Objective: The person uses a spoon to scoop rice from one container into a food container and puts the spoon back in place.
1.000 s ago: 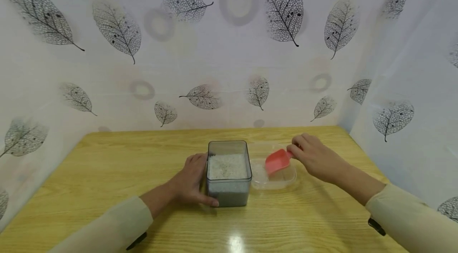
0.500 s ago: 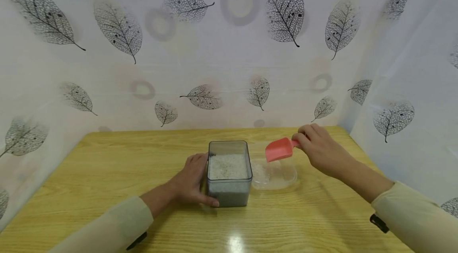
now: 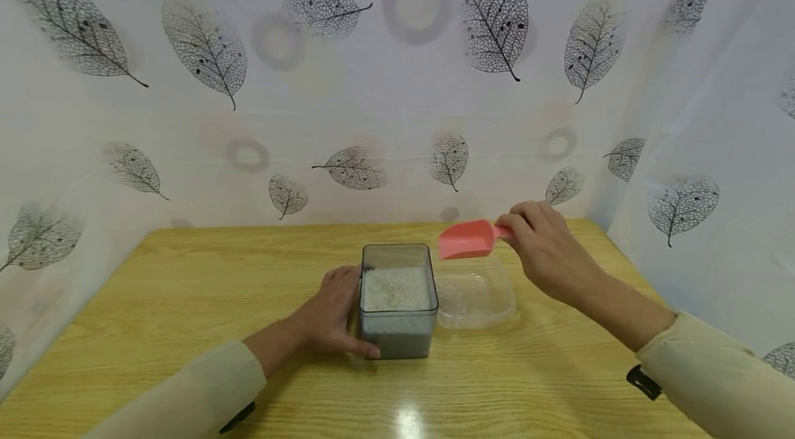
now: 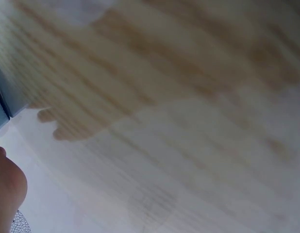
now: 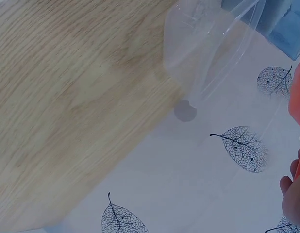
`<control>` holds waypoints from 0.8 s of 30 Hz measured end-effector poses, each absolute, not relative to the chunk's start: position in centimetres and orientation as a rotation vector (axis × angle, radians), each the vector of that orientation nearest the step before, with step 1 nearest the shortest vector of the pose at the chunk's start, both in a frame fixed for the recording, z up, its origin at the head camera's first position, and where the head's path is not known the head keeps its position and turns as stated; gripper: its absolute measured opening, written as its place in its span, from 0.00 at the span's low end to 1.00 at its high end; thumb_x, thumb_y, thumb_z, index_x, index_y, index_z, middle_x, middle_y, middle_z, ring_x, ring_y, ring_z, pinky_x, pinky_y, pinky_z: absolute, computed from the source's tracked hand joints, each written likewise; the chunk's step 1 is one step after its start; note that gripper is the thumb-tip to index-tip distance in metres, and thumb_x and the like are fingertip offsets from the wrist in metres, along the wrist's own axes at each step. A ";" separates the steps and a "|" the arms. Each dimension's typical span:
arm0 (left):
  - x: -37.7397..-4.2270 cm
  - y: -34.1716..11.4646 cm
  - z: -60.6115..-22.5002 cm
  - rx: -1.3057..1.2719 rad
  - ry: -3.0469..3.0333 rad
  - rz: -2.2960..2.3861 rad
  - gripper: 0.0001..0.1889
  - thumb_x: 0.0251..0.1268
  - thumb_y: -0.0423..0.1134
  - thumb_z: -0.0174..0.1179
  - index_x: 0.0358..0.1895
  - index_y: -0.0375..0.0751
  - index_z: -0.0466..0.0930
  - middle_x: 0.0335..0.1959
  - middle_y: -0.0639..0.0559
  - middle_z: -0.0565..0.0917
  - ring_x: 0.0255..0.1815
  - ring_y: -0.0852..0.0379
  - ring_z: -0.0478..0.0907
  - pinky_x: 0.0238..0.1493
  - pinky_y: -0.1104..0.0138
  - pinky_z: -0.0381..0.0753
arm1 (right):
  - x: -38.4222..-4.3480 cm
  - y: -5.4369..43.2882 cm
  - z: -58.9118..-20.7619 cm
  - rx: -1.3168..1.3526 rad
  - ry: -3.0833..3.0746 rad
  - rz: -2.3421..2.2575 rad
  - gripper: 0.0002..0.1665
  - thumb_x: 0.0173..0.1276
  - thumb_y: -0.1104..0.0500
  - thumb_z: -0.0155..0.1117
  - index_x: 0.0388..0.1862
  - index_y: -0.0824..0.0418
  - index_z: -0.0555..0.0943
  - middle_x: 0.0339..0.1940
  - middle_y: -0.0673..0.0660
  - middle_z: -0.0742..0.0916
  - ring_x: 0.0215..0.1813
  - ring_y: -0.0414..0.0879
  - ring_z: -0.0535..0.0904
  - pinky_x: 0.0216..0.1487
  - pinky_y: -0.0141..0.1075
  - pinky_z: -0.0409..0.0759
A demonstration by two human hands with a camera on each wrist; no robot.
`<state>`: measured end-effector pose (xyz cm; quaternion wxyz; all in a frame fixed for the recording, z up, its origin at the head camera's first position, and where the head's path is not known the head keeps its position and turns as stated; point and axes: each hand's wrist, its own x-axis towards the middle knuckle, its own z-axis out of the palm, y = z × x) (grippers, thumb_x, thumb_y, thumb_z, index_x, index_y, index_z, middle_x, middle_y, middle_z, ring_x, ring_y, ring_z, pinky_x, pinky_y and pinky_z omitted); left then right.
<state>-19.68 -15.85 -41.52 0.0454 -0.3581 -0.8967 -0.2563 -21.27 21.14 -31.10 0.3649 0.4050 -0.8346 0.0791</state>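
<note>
A grey see-through bin [image 3: 399,335], well filled with pale grains that look like rice, stands mid-table. My left hand [image 3: 329,311] holds its left side, thumb at the front corner and fingers farther back along the wall. In my right hand [image 3: 546,246] is the handle of a pink scoop [image 3: 467,240], its bowl pointing left and raised just right of the bin's back edge. Whether grains lie in the bowl cannot be told. Below the scoop sits a clear plastic container [image 3: 497,311], with a whitish patch at its left end. The right wrist view shows the scoop [image 5: 298,97] at its edge.
The wood-grain table [image 3: 217,287] meets a leaf-printed cloth [image 3: 373,101] behind it and at both sides. The clear container stands close against the bin's right side. In the left wrist view the bin [image 4: 9,92] shows only at the edge.
The scoop has risen out of the clear container, then moved left toward the bin and levelled out. My left hand and the bin have stayed put.
</note>
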 end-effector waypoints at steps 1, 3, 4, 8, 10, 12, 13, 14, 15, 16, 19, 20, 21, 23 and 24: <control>-19.7 -15.9 -41.5 -1.094 -2.738 -0.785 0.66 0.34 0.73 0.73 0.77 0.45 0.52 0.72 0.52 0.67 0.73 0.48 0.60 0.74 0.46 0.51 | -21.2 20.9 -30.9 1.040 -2.145 0.213 0.31 0.83 0.46 0.34 0.45 0.68 0.78 0.40 0.63 0.78 0.42 0.58 0.71 0.45 0.49 0.69; -19.7 -15.9 -41.5 -1.095 -2.737 -0.787 0.66 0.34 0.73 0.73 0.77 0.44 0.53 0.72 0.51 0.67 0.73 0.48 0.60 0.74 0.46 0.51 | -21.0 20.4 -30.7 1.049 -2.138 0.231 0.31 0.83 0.46 0.35 0.44 0.68 0.79 0.40 0.62 0.79 0.43 0.57 0.72 0.46 0.49 0.69; -19.7 -15.9 -41.5 -1.095 -2.736 -0.786 0.66 0.34 0.73 0.73 0.77 0.44 0.53 0.72 0.51 0.67 0.73 0.48 0.60 0.74 0.46 0.51 | -20.9 20.2 -30.5 1.054 -2.133 0.239 0.31 0.83 0.46 0.35 0.44 0.68 0.79 0.40 0.62 0.79 0.43 0.57 0.72 0.46 0.50 0.69; -19.7 -15.9 -41.6 -1.085 -2.738 -0.777 0.67 0.33 0.74 0.73 0.77 0.43 0.53 0.72 0.51 0.68 0.73 0.48 0.60 0.74 0.46 0.51 | -20.5 19.3 -30.2 1.078 -2.103 0.270 0.29 0.82 0.47 0.37 0.44 0.67 0.79 0.39 0.61 0.78 0.43 0.56 0.71 0.45 0.48 0.68; -19.8 -15.9 -41.7 -1.081 -2.740 -0.771 0.67 0.33 0.75 0.72 0.77 0.43 0.53 0.72 0.52 0.68 0.73 0.48 0.60 0.74 0.46 0.52 | -20.4 18.9 -30.2 1.092 -2.093 0.281 0.28 0.82 0.47 0.38 0.43 0.67 0.79 0.39 0.61 0.78 0.43 0.55 0.71 0.46 0.48 0.68; -19.8 -15.9 -41.7 -1.079 -2.743 -0.773 0.67 0.33 0.75 0.72 0.77 0.44 0.53 0.71 0.52 0.68 0.73 0.48 0.60 0.75 0.46 0.51 | -20.3 18.5 -30.1 1.107 -2.084 0.280 0.28 0.82 0.46 0.38 0.43 0.66 0.79 0.39 0.60 0.78 0.44 0.55 0.71 0.46 0.48 0.68; -19.8 -15.9 -41.7 -1.079 -2.745 -0.774 0.66 0.33 0.75 0.72 0.77 0.44 0.53 0.72 0.52 0.68 0.73 0.48 0.60 0.75 0.46 0.51 | -20.3 18.4 -30.0 1.117 -2.078 0.275 0.28 0.82 0.46 0.38 0.43 0.66 0.79 0.40 0.60 0.78 0.43 0.55 0.71 0.46 0.48 0.68; -19.8 -15.9 -41.7 -1.080 -2.747 -0.778 0.66 0.33 0.75 0.72 0.77 0.44 0.53 0.72 0.52 0.68 0.73 0.48 0.60 0.75 0.46 0.51 | -20.3 18.2 -29.9 1.128 -2.074 0.266 0.29 0.82 0.46 0.38 0.43 0.65 0.80 0.40 0.59 0.78 0.43 0.55 0.71 0.46 0.48 0.68; -19.8 -15.9 -41.7 -1.080 -2.749 -0.780 0.67 0.33 0.75 0.72 0.77 0.44 0.53 0.72 0.52 0.67 0.73 0.48 0.60 0.75 0.46 0.51 | -20.3 18.0 -29.8 1.138 -2.069 0.254 0.29 0.82 0.46 0.37 0.43 0.65 0.80 0.39 0.59 0.78 0.43 0.54 0.71 0.45 0.48 0.68; -19.8 -15.9 -41.7 -1.082 -2.750 -0.780 0.67 0.33 0.75 0.72 0.77 0.44 0.53 0.72 0.52 0.67 0.73 0.48 0.60 0.75 0.46 0.51 | -20.3 17.8 -29.7 1.149 -2.062 0.238 0.29 0.82 0.45 0.36 0.43 0.64 0.80 0.39 0.59 0.78 0.43 0.54 0.71 0.45 0.48 0.69; -19.8 -15.9 -41.6 -1.083 -2.757 -0.775 0.67 0.34 0.74 0.72 0.77 0.44 0.52 0.73 0.51 0.67 0.74 0.48 0.60 0.75 0.46 0.51 | -20.2 17.1 -29.1 1.194 -2.053 0.191 0.28 0.82 0.47 0.37 0.43 0.63 0.81 0.39 0.57 0.78 0.43 0.54 0.71 0.45 0.48 0.70; -19.8 -15.9 -41.6 -1.082 -2.760 -0.774 0.67 0.34 0.74 0.72 0.77 0.44 0.52 0.73 0.51 0.66 0.74 0.47 0.59 0.75 0.46 0.51 | -20.2 16.8 -28.9 1.212 -2.053 0.170 0.28 0.83 0.47 0.37 0.43 0.63 0.81 0.39 0.57 0.77 0.43 0.54 0.71 0.45 0.47 0.71; -19.8 -15.9 -41.5 -1.082 -2.762 -0.773 0.67 0.34 0.74 0.72 0.77 0.43 0.52 0.73 0.51 0.66 0.74 0.48 0.59 0.75 0.46 0.51 | -20.1 16.6 -28.6 1.233 -2.046 0.149 0.25 0.82 0.48 0.40 0.44 0.63 0.81 0.39 0.57 0.77 0.43 0.54 0.71 0.45 0.47 0.71; -19.7 -15.9 -41.5 -1.084 -2.764 -0.776 0.66 0.35 0.73 0.72 0.77 0.43 0.52 0.73 0.51 0.66 0.74 0.48 0.59 0.75 0.46 0.51 | -20.1 16.0 -28.1 1.275 -2.034 0.107 0.18 0.80 0.52 0.48 0.45 0.63 0.82 0.40 0.57 0.77 0.44 0.54 0.72 0.47 0.46 0.73; -19.7 -15.9 -41.5 -1.085 -2.763 -0.779 0.66 0.34 0.74 0.72 0.77 0.44 0.52 0.73 0.51 0.66 0.74 0.48 0.59 0.75 0.46 0.50 | -20.1 15.8 -27.9 1.297 -2.021 0.087 0.15 0.78 0.54 0.53 0.45 0.63 0.82 0.40 0.57 0.78 0.45 0.54 0.72 0.47 0.46 0.73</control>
